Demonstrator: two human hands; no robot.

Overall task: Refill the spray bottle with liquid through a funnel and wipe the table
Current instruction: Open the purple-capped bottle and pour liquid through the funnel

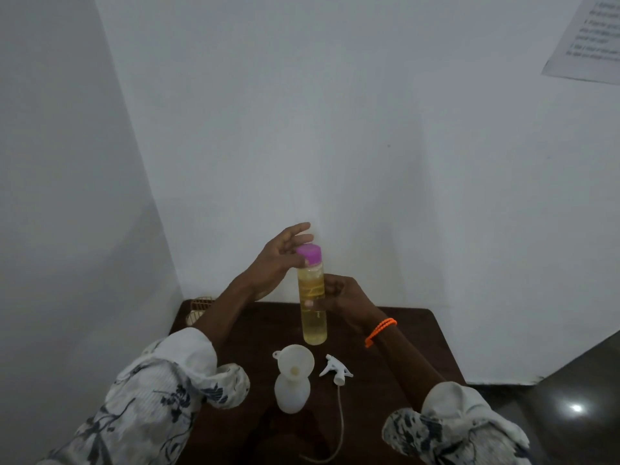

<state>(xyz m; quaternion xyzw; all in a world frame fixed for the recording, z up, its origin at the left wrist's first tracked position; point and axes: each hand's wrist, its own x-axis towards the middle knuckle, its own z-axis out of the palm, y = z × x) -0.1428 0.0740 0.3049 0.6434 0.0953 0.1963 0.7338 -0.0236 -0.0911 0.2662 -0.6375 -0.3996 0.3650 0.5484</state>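
A tall clear bottle of yellow liquid [314, 317] with a purple cap [309, 254] is held upright above the dark wooden table [412, 347]. My right hand [345, 297] grips its middle. My left hand [280, 260] rests its thumb and fingers on the purple cap, the other fingers spread. Below, a white spray bottle [292, 392] stands on the table with a white funnel [295, 360] seated in its neck. The white trigger sprayer head [335, 369] lies beside it on the right, its thin tube [339, 427] trailing toward me.
A small woven basket [199, 308] sits at the table's far left corner. White walls close in behind and to the left. A printed sheet [590, 38] hangs on the wall at upper right. Dark glossy floor [570, 397] shows to the right.
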